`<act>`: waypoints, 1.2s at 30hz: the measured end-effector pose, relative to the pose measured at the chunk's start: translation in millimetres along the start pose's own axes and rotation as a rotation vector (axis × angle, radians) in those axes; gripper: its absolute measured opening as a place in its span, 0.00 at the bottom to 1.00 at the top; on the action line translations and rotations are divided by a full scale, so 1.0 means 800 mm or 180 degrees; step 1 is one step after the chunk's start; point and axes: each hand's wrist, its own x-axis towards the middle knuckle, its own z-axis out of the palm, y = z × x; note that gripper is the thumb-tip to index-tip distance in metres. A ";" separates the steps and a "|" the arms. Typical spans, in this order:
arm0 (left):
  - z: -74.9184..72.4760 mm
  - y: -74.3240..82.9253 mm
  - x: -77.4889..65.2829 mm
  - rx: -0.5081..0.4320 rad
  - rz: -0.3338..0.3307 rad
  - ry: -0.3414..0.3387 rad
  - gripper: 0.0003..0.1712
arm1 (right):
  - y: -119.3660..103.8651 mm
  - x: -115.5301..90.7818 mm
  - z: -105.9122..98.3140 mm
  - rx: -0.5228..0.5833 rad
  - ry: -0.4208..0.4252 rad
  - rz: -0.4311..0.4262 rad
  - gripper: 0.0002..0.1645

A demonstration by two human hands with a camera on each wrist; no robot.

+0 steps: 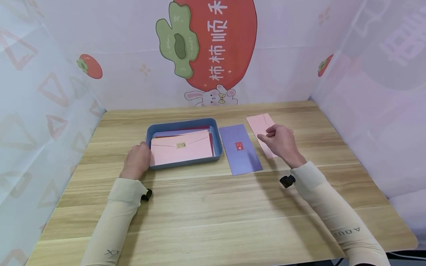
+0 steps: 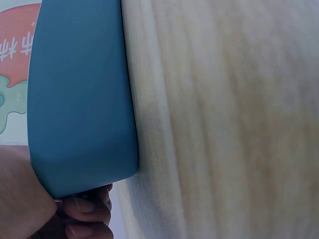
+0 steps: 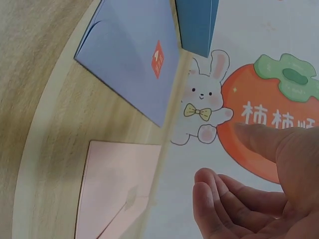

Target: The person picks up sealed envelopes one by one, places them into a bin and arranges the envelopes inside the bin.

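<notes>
My left hand (image 1: 136, 159) grips the left end of a blue tray (image 1: 217, 146), its fingers curled against the end wall in the left wrist view. Several envelopes lie stacked in the tray, a pink envelope (image 1: 166, 153) with a small sticker on top. Right of the tray a purple envelope (image 1: 239, 159) with a red heart sticker lies on the table. Further right is another pink envelope (image 1: 257, 123), partly hidden under my right hand (image 1: 282, 142). That hand hovers over it with thumb and fingers apart and loosely bent, holding nothing.
The wooden table (image 1: 206, 221) runs up to a printed backdrop (image 1: 133, 85) behind the tray and envelopes. Printed side curtains (image 1: 382, 129) stand left and right. Each wrist carries a small black camera (image 1: 287, 181).
</notes>
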 end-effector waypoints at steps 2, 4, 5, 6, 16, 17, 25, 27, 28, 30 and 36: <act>0.000 0.000 0.000 0.0009 -0.0004 0.0006 0.19 | 0.002 -0.003 -0.003 -0.0011 -0.0004 0.0004 0.28; 0.000 0.001 0.000 0.0011 0.0004 0.0007 0.19 | 0.004 -0.005 -0.006 -0.0013 -0.0024 0.0018 0.28; 0.000 0.001 0.000 0.0009 0.0008 0.0010 0.19 | 0.005 -0.006 -0.007 -0.0008 -0.0040 0.0031 0.28; 0.000 0.001 0.000 0.0010 0.0018 0.0012 0.19 | 0.007 -0.007 -0.009 -0.0003 -0.0053 0.0047 0.29; 0.001 0.004 -0.001 -0.0009 -0.0011 0.0034 0.20 | 0.028 -0.019 -0.023 -0.0012 -0.0091 0.0056 0.31; 0.001 0.004 -0.001 -0.0007 -0.0020 0.0036 0.20 | 0.030 -0.020 -0.024 -0.0038 -0.0096 0.0055 0.32; 0.002 0.004 0.000 0.0011 -0.0052 -0.0006 0.20 | 0.042 -0.025 -0.030 -0.0197 -0.0115 0.0104 0.34; 0.002 0.004 0.000 0.0003 -0.0051 -0.0011 0.20 | 0.044 -0.026 -0.032 -0.0225 -0.0116 0.0109 0.34; 0.002 0.004 -0.001 0.0000 -0.0052 -0.0011 0.20 | 0.045 -0.026 -0.032 -0.0237 -0.0117 0.0109 0.35; 0.002 0.004 -0.001 -0.0005 -0.0061 -0.0011 0.20 | 0.047 -0.027 -0.034 -0.0279 -0.0126 0.0115 0.35; 0.000 0.003 0.002 0.0059 -0.0064 -0.0054 0.18 | 0.054 -0.028 -0.036 -0.0395 -0.0160 0.0163 0.36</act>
